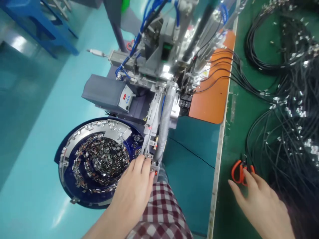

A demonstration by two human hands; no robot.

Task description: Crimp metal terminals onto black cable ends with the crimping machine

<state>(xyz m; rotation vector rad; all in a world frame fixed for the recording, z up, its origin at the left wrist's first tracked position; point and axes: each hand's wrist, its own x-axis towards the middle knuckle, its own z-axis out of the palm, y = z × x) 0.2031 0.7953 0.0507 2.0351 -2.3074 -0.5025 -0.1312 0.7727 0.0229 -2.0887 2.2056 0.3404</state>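
Pliers [241, 174] (maybe snips, the head's too dark for me to say) are on the bench [225, 209], on the wearer's side of the orange plate [210, 106] and a bit to its right. From my end that's the bit that matters: the handles face the right hand [264, 199], the long axis runs roughly away from the wearer, and the head points off past the plate's right side. So the tool lies straight ahead of those fingertips, and the right is clearly the nearer hand. Its fingers are loosely stretched, thumb well out to the side, tips over the handles; looks like no real grip, and I can't tell if they're touching.

Left hand [133, 186] is well left of the plate, also on the wearer's side, fingers together and softly bent over the near end of the rail [146, 143]. Can't tell if it's pinching anything.

Bowl [87, 198] full of metal bits is further left of the plate. Cables [284, 159] heap up to the plate's right, and the press [161, 43] stands beyond its left side.
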